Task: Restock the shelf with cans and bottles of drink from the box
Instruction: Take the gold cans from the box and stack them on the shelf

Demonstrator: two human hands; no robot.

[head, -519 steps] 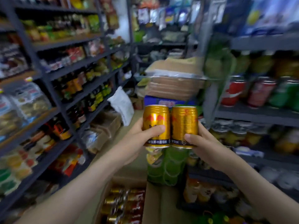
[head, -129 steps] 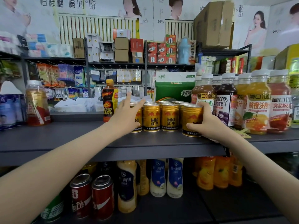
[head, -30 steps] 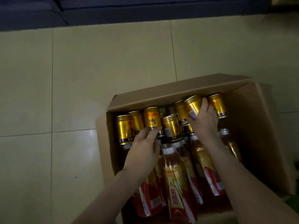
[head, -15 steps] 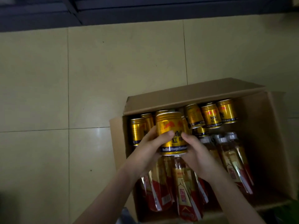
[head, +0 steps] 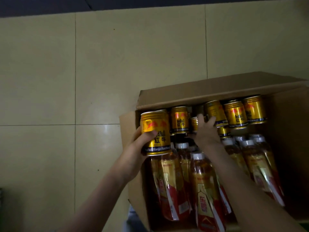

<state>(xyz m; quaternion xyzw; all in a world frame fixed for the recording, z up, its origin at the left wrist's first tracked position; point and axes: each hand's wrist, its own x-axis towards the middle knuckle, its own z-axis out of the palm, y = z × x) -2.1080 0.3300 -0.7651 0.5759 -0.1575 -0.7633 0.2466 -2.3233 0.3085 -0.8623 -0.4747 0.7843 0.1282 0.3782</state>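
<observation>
An open cardboard box (head: 217,88) sits on the floor at the right. Gold energy-drink cans (head: 235,114) fill its far end, and bottles of amber drink with red labels (head: 205,190) lie in its near part. My left hand (head: 135,151) grips one gold can (head: 154,133) above the box's left edge. My right hand (head: 205,129) reaches down among the cans at the far end, its fingers curled over a gold can (head: 194,123) that is mostly hidden. Whether that can is held I cannot tell.
Pale yellow floor tiles (head: 83,72) stretch to the left and beyond the box. A dark shelf base (head: 50,5) runs along the top edge. The light is dim.
My right hand has let go of the can that both hands held and has reached back to the cans at the far end. My left hand keeps that can, now further left.
</observation>
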